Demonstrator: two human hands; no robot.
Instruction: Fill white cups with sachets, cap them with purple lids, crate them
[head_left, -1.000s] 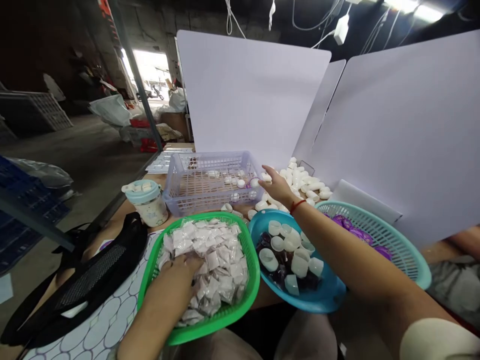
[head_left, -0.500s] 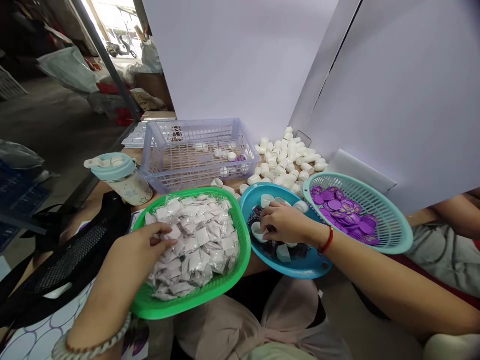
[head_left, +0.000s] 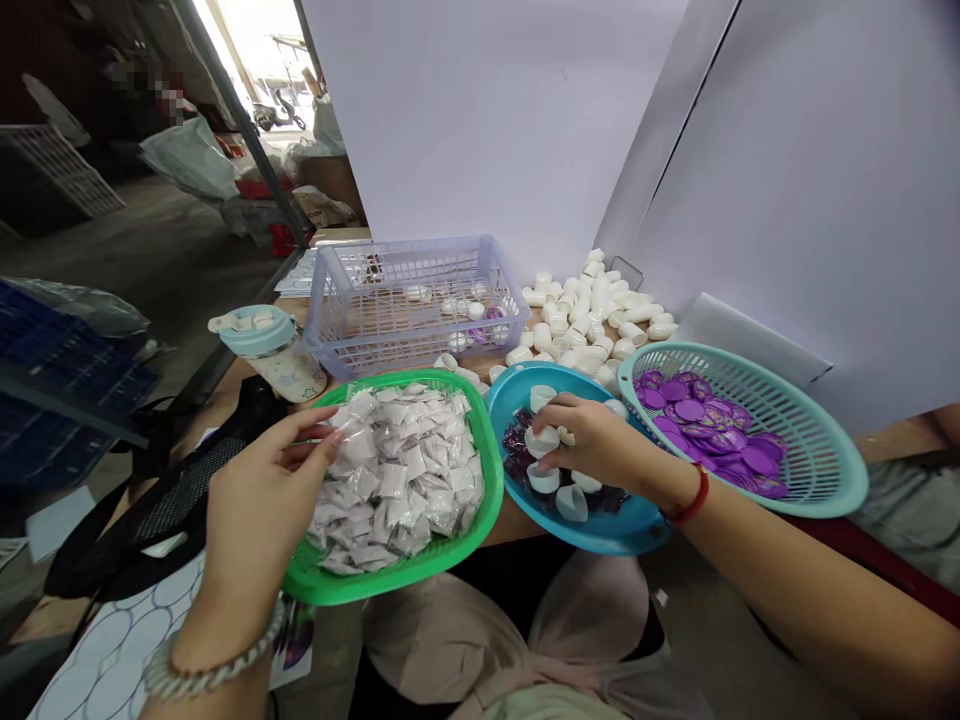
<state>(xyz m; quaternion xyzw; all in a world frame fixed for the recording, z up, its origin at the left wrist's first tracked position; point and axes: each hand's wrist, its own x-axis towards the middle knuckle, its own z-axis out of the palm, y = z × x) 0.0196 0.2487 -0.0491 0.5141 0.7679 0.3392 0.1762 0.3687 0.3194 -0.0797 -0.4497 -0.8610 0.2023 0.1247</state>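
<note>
Now back from the crate (head_left: 341, 272) ahead, pinching white cup (head_left: 541, 443) with right hand (head_left: 600, 440), touching packets (head_left: 405, 480) with half-curled left hand (head_left: 259, 490), without clear grip, so seemingly working both together.

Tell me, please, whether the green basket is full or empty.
Well filled: packets heap across the green basket, almost to its rim.

Free air between left hand (head_left: 262, 490) and right hand (head_left: 600, 440), above rims — green basket (head_left: 491, 470) and blue basin (head_left: 622, 538) leave little gap. Lilac crate (head_left: 420, 348), white panel (head_left: 495, 120) block beyond — teal basket (head_left: 814, 440) crowds right.
</note>
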